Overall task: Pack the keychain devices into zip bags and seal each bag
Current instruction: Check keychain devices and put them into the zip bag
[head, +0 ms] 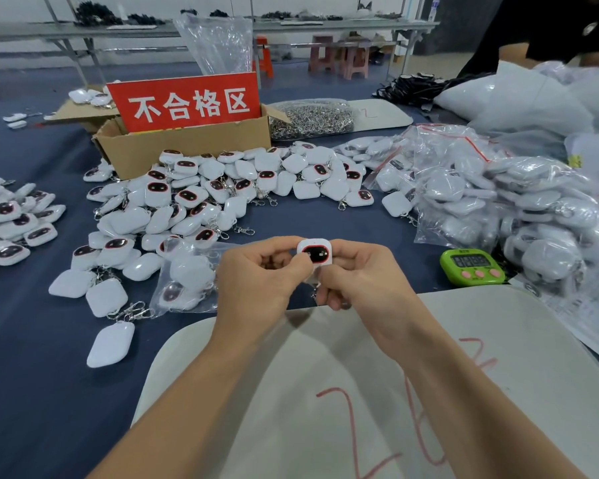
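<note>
Hands together above the near edge of the desk (32,375): the left hand (256,271) and the right hand (363,281) both pinch one white keychain device (314,252), its dark, red-rimmed face turned up towards the camera. The left hand's thumb and fingers close on its left edge, and the right hand's curl round its right side. A bit of metal chain shows below, between the palms; whether a bag is already around the device cannot be told.

Under the forearms lies a pale tray (325,392) marked with red strokes. Just left of the hands, a clear zip bag (184,281) holding several devices lies flat on the dark blue cloth. Beyond it spreads a large loose heap of devices (204,195), some face up and some face down, with metal clasps trailing. A smaller heap (14,219) sits at the left edge.

Behind the large heap stands an open cardboard box (187,146) carrying a red sign (187,102) with white characters. A mound of small metal rings (312,119) lies to the box's right. Filled bags (498,202) are piled on the right side of the desk, and a green timer (472,266) with pink buttons sits at the foot of that pile. A person in dark clothing (550,25) leans in at the upper right.
</note>
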{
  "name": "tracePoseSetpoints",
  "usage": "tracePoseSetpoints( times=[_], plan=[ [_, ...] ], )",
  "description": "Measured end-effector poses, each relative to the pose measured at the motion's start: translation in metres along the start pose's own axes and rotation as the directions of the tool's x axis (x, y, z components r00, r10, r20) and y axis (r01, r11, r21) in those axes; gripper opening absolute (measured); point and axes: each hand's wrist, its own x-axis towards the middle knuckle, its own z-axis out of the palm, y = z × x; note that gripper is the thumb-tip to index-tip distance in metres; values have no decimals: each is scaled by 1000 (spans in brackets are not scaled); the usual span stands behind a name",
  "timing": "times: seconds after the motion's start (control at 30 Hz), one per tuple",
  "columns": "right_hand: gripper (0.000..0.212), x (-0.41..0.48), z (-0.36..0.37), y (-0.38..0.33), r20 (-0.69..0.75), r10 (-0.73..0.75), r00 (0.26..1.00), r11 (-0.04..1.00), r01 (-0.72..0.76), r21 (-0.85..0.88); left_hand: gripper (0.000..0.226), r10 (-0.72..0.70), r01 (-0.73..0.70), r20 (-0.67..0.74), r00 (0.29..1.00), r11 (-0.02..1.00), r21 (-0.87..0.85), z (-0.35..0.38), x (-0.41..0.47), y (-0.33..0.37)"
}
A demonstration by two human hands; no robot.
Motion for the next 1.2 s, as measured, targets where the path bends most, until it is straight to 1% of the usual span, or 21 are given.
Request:
tracePoseSetpoints(
  times=[0.07, 0.17, 0.37, 0.43, 0.5, 0.6, 0.63, 0.67, 0.73, 0.77, 0.83, 0.9, 1.0, 1.13, 1.2],
  plan=[
    [24, 0, 0, 1, -6, -8, 1000, 1000, 8, 2, 20, 0, 0, 8, 1000, 1000, -1, 0, 0, 2],
    [26, 2, 0, 3, -47, -17, 999, 1000, 18, 8, 19, 33, -33, 35, 999, 999, 7, 1, -2, 4],
    [29, 4, -4, 5, -117, -46, 992, 991, 30, -133, 16, 88, -96, 90, 992, 991, 90, -1, -4, 6],
    [26, 4, -4, 6, -137, -96, 986, 976, 66, -207, 12, 75, -82, 84, 994, 993, 89, -1, -4, 7],
    [25, 5, -4, 7, -189, -146, 971, 961, 94, -261, 12, 66, -74, 83, 994, 992, 99, 0, -3, 7],
    [32, 6, -6, 8, -307, -259, 916, 932, 152, -330, 15, 97, -106, 61, 993, 981, 163, -1, -6, 6],
    [35, 6, -7, 8, -330, -311, 891, 915, 187, -357, 16, 117, -124, 46, 992, 966, 227, -1, -7, 5],
    [38, 6, -6, 8, -340, -363, 867, 898, 228, -377, 17, 138, -139, 27, 990, 933, 331, -1, -8, 4],
    [38, 4, -5, 7, -332, -456, 825, 859, 311, -407, 23, 194, -155, -12, 981, 817, 556, 1, -11, 4],
    [38, 4, -5, 7, -317, -490, 812, 840, 342, -422, 21, 235, -167, -27, 972, 761, 627, 2, -11, 4],
    [37, 4, -5, 8, -287, -518, 806, 818, 369, -442, 14, 326, -205, -43, 944, 686, 698, 3, -11, 2],
    [40, 4, -5, 7, -279, -520, 808, 817, 374, -440, 16, 368, -225, -61, 928, 683, 695, 3, -11, 0],
    [44, 5, -7, 6, -279, -521, 807, 822, 386, -418, 22, 371, -249, -49, 927, 709, 659, 0, -10, -3],
    [42, 4, -7, 5, -286, -526, 801, 823, 393, -411, 21, 376, -266, -22, 926, 695, 668, 2, -11, -1],
    [36, 3, -7, 3, -300, -495, 816, 844, 369, -389, 29, 391, -279, -34, 920, 710, 646, 1, -12, -1]
  ],
)
